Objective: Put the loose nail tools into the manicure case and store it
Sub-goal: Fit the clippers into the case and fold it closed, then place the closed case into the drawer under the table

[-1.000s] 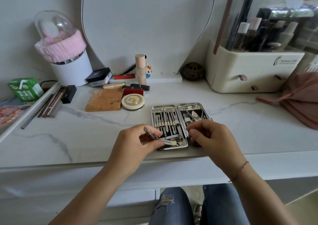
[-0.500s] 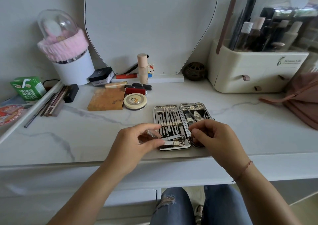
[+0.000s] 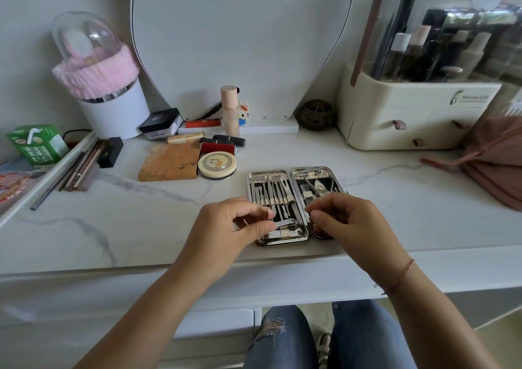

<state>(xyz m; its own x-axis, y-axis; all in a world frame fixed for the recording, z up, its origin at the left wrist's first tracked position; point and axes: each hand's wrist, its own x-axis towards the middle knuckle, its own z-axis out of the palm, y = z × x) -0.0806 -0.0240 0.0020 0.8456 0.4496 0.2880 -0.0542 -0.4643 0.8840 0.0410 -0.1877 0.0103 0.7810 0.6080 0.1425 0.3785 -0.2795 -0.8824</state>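
The head view looks down on a white marble table (image 3: 118, 216) where the manicure case (image 3: 293, 205) lies open flat near the front edge, both halves facing up and lined with metal tools under elastic bands. The left hand (image 3: 228, 230) rests at the case's near left corner, thumb and forefinger pinched on a small nail clipper (image 3: 284, 223) that lies over the lower part of the left half. The right hand (image 3: 347, 222) covers the near end of the right half with fingers curled; whether it grips anything there I cannot tell. Nail nippers (image 3: 320, 188) sit in the right half just beyond its fingers. Behind the case to the left lie a round compact (image 3: 217, 164) and an orange box (image 3: 169, 162), touching each other.
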